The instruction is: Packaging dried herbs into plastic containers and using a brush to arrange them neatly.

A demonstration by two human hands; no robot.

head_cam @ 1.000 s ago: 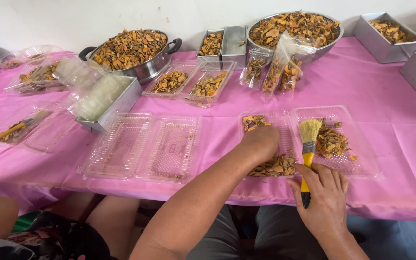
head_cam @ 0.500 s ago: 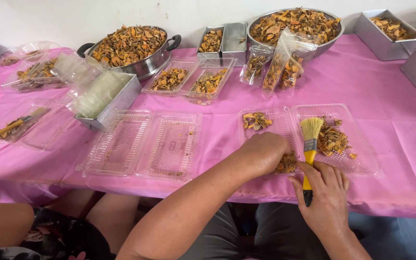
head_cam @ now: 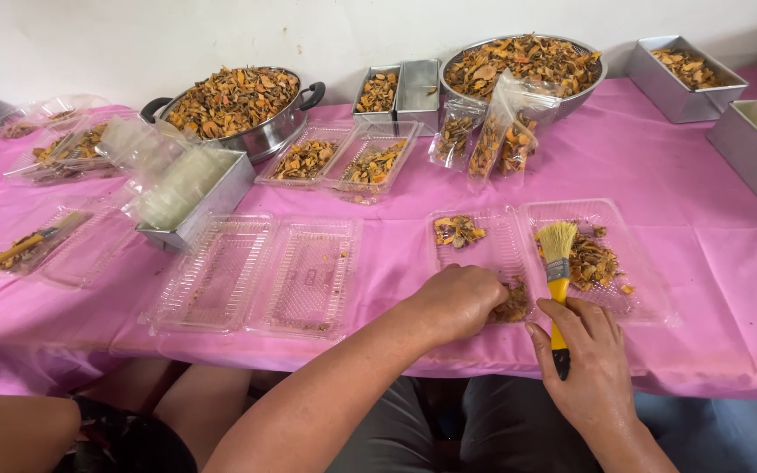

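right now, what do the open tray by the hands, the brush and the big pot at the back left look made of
The open hinged tray looks like thin clear plastic: the pink cloth shows through and its ribs glint. The brush under the right hand seems to have pale, likely synthetic, bristles and a glossy yellow and black plastic handle. The pot looks like shiny steel, with dark handles.

Pink, orange-brown and silver across the frame

A plain pink tablecloth (head_cam: 378, 184) is spread throughout; orange-brown dried pieces (head_cam: 590, 261) are seen at centre right in a clear ribbed tray (head_cam: 641, 289), beside a brush (head_cam: 557, 280) with yellow handle and pale bristles; silver-grey pots (head_cam: 256, 138) are set along the top.
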